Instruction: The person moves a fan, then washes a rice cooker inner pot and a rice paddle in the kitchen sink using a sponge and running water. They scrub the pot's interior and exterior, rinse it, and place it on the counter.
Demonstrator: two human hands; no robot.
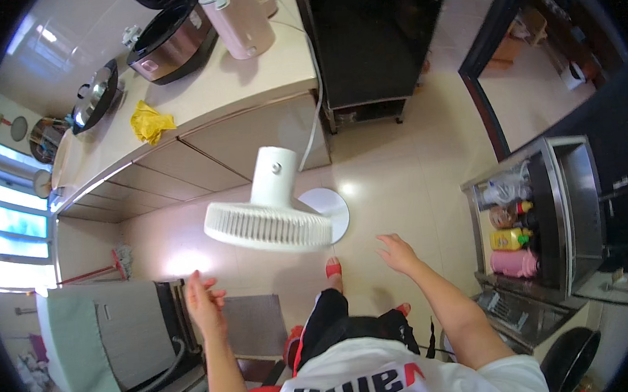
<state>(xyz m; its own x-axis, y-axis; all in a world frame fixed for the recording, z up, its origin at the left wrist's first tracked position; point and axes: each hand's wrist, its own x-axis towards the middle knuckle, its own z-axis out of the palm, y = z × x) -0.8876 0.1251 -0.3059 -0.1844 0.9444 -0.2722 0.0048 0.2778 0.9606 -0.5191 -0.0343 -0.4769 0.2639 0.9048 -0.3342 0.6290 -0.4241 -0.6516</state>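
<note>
In front of me stands a white pedestal fan, its head high over a round white base on the tiled floor. A white cord runs up behind it along the counter's end. My left hand is raised below and left of the fan head, holding nothing, with its fingers partly curled and apart. On the other side my right hand reaches forward over the floor, empty and with loose fingers. Neither hand touches the fan.
A counter bears a yellow cloth, a multicooker, a lidded pan and a pink kettle. A metal rack with bottles stands right. Left is a cloth-covered appliance; behind is a black cabinet.
</note>
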